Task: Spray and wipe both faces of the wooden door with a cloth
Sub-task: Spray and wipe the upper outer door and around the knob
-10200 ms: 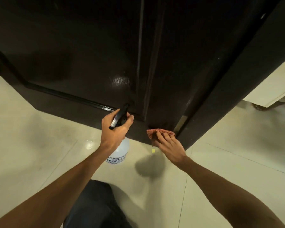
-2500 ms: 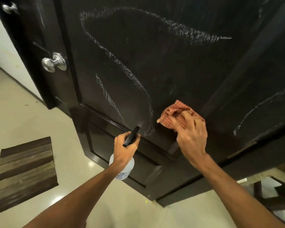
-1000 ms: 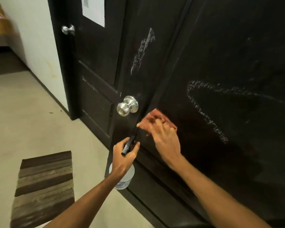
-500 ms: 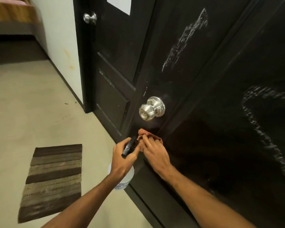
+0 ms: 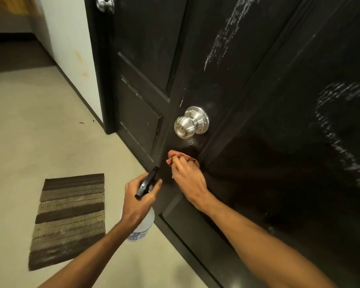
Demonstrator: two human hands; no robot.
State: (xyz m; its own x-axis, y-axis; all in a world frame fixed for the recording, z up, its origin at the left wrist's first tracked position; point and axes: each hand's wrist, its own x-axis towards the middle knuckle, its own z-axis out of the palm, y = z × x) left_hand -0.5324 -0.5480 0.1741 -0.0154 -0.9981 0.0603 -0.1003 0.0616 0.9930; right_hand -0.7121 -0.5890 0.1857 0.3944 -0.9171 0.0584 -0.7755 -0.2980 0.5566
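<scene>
The dark wooden door (image 5: 258,121) fills the right of the frame. Just below its silver knob (image 5: 190,122), the right hand (image 5: 187,180) presses a reddish cloth (image 5: 175,157) against it. At lower centre, the left hand (image 5: 140,201) grips a spray bottle (image 5: 142,227). A striped mat (image 5: 70,218) lies lower left.

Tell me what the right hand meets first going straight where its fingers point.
The right hand would probably slide its cloth to the door edge, passing below-left of the knob; depth unclear.

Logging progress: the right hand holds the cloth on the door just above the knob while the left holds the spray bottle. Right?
Not quite: the head view shows the right hand holding the cloth just below the knob; the left hand holds the spray bottle.
</scene>
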